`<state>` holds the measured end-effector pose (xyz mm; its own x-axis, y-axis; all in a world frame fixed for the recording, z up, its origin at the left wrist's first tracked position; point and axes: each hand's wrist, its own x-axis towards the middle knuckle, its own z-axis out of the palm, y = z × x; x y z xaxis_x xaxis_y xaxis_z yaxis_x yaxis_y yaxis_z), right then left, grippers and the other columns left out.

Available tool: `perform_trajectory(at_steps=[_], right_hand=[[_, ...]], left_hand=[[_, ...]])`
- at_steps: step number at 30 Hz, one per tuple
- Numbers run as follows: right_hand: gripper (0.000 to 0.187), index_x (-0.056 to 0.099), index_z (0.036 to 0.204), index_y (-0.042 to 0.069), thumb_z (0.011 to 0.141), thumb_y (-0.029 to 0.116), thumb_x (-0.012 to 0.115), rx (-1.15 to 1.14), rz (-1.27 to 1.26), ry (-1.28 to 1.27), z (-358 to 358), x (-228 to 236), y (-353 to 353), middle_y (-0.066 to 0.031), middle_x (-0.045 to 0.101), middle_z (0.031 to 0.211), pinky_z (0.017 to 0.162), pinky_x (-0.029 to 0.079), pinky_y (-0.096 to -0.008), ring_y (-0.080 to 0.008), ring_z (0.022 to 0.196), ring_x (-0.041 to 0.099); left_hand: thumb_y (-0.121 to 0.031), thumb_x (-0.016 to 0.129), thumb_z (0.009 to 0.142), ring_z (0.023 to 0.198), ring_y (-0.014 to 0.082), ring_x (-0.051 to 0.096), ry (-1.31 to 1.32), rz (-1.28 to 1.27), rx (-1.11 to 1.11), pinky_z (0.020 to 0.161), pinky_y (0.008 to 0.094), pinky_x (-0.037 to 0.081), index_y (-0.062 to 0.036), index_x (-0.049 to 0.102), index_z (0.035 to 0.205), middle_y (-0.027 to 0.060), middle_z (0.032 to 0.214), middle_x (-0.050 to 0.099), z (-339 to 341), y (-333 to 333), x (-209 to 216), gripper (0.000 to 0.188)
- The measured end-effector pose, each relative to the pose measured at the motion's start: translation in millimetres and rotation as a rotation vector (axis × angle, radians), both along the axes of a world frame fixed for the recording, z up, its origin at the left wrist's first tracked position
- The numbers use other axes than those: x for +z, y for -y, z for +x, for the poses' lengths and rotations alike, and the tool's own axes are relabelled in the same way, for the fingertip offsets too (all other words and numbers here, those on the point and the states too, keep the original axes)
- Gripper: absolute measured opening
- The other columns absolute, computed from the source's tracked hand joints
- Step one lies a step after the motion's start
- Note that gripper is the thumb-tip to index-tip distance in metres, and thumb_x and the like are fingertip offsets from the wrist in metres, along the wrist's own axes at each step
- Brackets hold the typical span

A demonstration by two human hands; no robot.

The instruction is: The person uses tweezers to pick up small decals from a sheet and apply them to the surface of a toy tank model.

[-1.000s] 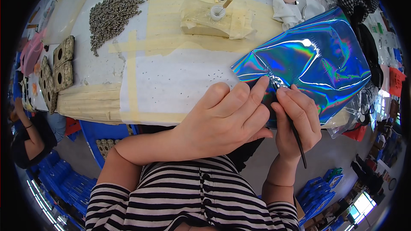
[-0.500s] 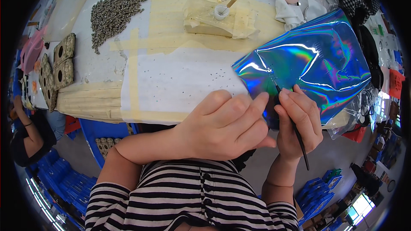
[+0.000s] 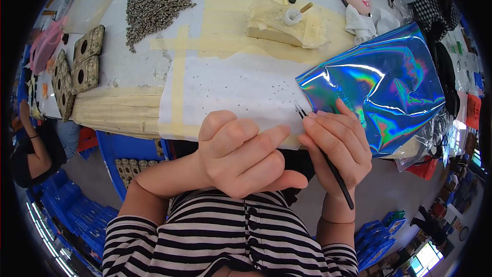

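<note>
So I'm watching this white table (image 3: pixel 125 69) remotely, going left to right. At the left, camo-patterned blocks (image 3: pixel 94 51) with dark round holes are standing off to the side, probably so they're not crowding the hands. Past them on the far side, a pile of small metallic bits (image 3: pixel 159 10) is sitting loose, spread out enough for easy picking, I'd say.

In the middle a white sheet (image 3: pixel 195 97) is lying flat, with masking tape (image 3: pixel 179 79) running down its left part, I reckon to stop it sliding. Dark specks (image 3: pixel 270 91) are dotting it, and I'm guessing the pale backing is making them easier to spot. The left hand (image 3: pixel 243 156) is hanging over the near edge, fingers loosely curled, thumb poking out; its palm side is facing away from me, so I can't tell if it's gripping anything.

Further right and far, a small white cup (image 3: pixel 292 17) is sitting on a wrapped block (image 3: pixel 274 32), likely raised for reach. The right hand (image 3: pixel 341 149) is pinching slim dark tweezers (image 3: pixel 332 166) pen-style, which should be giving fine control; their tips are pointing at the sheet's right end. Just beside, a shiny blue holographic sheet (image 3: pixel 389 92) is covering the table's right side.
</note>
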<state>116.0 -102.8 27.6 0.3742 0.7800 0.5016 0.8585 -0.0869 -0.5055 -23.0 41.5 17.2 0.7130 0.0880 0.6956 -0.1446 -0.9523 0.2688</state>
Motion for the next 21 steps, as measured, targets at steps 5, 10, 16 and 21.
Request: perform_trajectory(at_steps=[5,10,16,21], right_hand=[[0.027,0.076,0.096,0.008,0.07,0.01,0.084,-0.013,0.015,-0.032,-1.8,1.5,2.1,-0.005,0.071,0.091,0.093,0.054,-0.0438,-0.0213,0.088,0.069],[0.026,0.075,0.097,0.005,0.072,0.009,0.083,-0.092,0.079,-0.09,0.9,4.4,12.4,-0.0091,0.071,0.091,0.092,0.055,-0.0452,-0.0239,0.086,0.07],[0.026,0.074,0.098,0.001,0.073,0.004,0.081,-0.249,0.122,-0.081,11.4,-0.8,26.1,-0.0118,0.071,0.091,0.086,0.058,-0.041,-0.0245,0.085,0.069],[0.026,0.074,0.097,0.002,0.072,0.002,0.081,-0.248,0.1,-0.063,14.3,-5.3,25.0,-0.0117,0.071,0.091,0.084,0.058,-0.0376,-0.024,0.083,0.069]], left_hand=[[-0.051,0.066,0.084,0.075,0.0185,0.052,-0.059,-0.043,0.057,0.065,0.031,0.036,-0.0131,0.056,0.062,0.0058,0.094,0.073,6.7,1.3,1.9,0.045],[-0.049,0.066,0.084,0.075,0.0189,0.054,-0.079,-0.036,0.05,0.065,0.0311,0.037,-0.0125,0.056,0.063,0.006,0.094,0.072,6.9,0.6,1.6,0.044],[-0.056,0.065,0.082,0.08,0.0207,0.047,-0.09,-0.009,-0.007,0.069,0.0322,0.035,-0.0127,0.05,0.063,0.0064,0.106,0.073,14.0,10.5,-0.2,0.05],[-0.059,0.06,0.085,0.09,0.0201,0.047,-0.174,0.048,-0.042,0.078,0.0325,0.037,-0.0127,0.052,0.07,0.0063,0.122,0.068,31.9,21.5,0.8,0.049]])
